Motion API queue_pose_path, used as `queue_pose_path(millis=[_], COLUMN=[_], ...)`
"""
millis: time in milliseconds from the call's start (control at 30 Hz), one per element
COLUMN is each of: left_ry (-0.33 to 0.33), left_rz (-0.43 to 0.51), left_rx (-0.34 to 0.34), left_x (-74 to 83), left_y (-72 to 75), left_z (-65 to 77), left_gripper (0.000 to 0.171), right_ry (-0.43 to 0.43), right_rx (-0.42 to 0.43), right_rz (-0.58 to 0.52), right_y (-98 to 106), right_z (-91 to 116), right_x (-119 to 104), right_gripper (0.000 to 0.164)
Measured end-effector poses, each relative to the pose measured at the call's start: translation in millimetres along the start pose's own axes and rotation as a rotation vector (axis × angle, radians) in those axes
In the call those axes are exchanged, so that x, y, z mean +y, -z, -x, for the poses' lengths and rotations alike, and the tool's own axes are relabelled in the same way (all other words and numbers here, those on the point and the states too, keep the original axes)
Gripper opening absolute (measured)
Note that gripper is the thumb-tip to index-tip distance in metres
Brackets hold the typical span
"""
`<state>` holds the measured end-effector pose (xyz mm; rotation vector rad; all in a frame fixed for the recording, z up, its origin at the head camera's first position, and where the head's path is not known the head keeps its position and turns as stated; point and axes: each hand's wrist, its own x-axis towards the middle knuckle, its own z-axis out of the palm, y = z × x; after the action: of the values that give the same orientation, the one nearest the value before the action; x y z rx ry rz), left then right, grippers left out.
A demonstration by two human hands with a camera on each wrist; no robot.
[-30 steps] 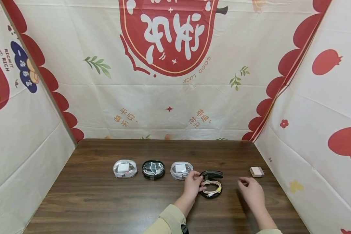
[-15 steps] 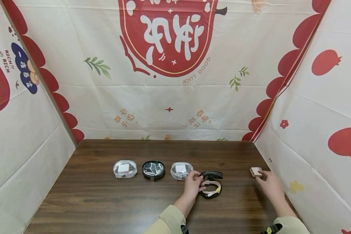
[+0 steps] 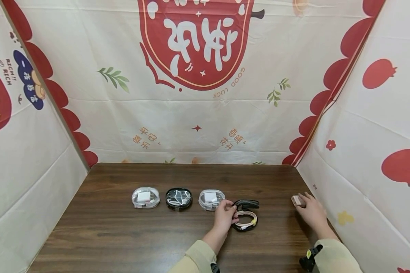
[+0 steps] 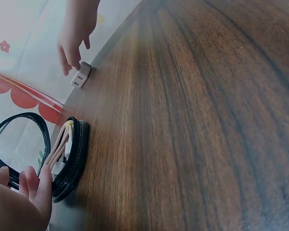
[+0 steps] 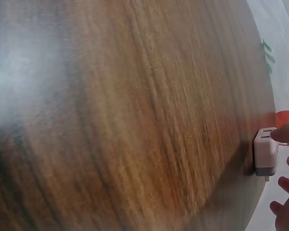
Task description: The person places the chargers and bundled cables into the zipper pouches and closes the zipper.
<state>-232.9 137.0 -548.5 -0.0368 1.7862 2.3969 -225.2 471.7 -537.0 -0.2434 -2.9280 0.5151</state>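
An opened round black case [image 3: 248, 204] with a lifted lid lies right of the table's middle. A coiled pale cable [image 3: 246, 218] with a yellow tie sits in its lower half. My left hand [image 3: 224, 217] holds the case at its left side; the left wrist view shows the fingers at its rim [image 4: 72, 183]. At the table's right edge is a white charger plug [image 3: 298, 201] with a grey end. My right hand [image 3: 312, 214] pinches it. In the right wrist view, a digit touches the charger beside its two ports, while other fingers [image 5: 286, 185] curl nearby.
Left of the black case, in a row, lie a clear case [image 3: 212, 200] with a white charger, a black-rimmed case [image 3: 179, 198], and another clear case [image 3: 145, 197] with a white charger. Printed cloth walls [image 3: 198, 113] enclose the dark wooden table [image 3: 140, 235].
My right hand has moved right from beside the black case to the charger, which is now slightly turned. The left hand stays on the black case.
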Motion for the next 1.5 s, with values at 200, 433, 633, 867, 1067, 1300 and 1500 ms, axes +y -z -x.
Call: queue_pose_path(millis=[200,433,633,867,1067,1300,1500], left_ry=[0.014,0.032,0.019,0.01,0.012,0.006,-0.008], left_rz=[0.009,0.012,-0.001,0.007,0.004,-0.004,-0.007], left_rx=[-0.002,-0.007,-0.005,-0.005,-0.002,0.003,0.003], left_x=[-1.9,-3.9,-3.6,-2.2,-0.2,-1.1,-1.6], left_y=[0.9,2.8,3.4,2.7,2.3,1.4,0.9], left_z=[1.3,-1.5,-0.4,1.2,1.3,-0.2,0.4], left_gripper=[0.009,0.008,0.008,0.007,0.006,0.007,0.007], right_ry=[-0.001,0.002,0.017,0.032,0.056,0.092,0.128], right_rx=[-0.111,-0.063,0.028,0.086,0.063,0.061,0.093], right_rz=[0.014,0.035,0.016,-0.01,-0.004,-0.019,-0.047], right_y=[-3,-7,-10,-11,-11,-10,-10], right_z=[-4,-3,1,8,12,21,29], right_x=[6,8,8,10,9,0,-9], right_gripper=[0.059,0.052,0.045,0.043,0.047,0.046,0.044])
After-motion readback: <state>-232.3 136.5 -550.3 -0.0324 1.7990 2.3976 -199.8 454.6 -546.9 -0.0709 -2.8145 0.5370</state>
